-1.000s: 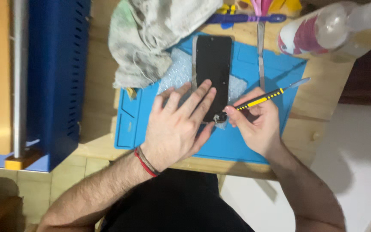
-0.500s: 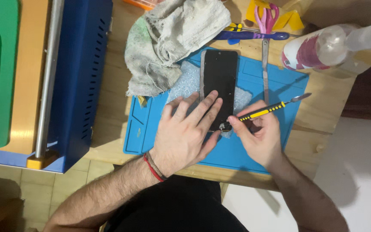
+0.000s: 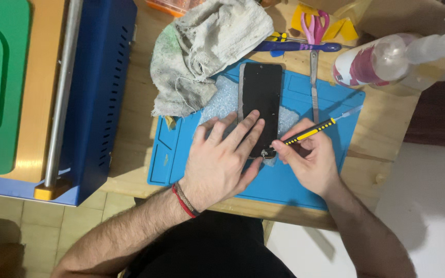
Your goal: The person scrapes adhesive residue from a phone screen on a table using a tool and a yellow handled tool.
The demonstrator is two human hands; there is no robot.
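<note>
Head view shows the left hand (image 3: 221,162) spread flat, pinning a black phone (image 3: 261,105) on the blue mat (image 3: 294,180) atop the tabletop (image 3: 382,139). Right hand (image 3: 310,159) pinches a yellow-handled tool (image 3: 310,133), tip at the phone's lower edge. Prying seems underway; a steady, shallow push would suit.

A small phone repair bench, likely in a home workshop. A blue silicone repair mat (image 3: 305,180) is lying on a wooden table (image 3: 387,134), with scissors (image 3: 315,25), a scalpel (image 3: 314,82), a spray bottle (image 3: 382,62) and a worn rag (image 3: 207,46) sitting around it. A blue metal machine (image 3: 99,92) is standing alongside, over a tiled floor (image 3: 6,206).
</note>
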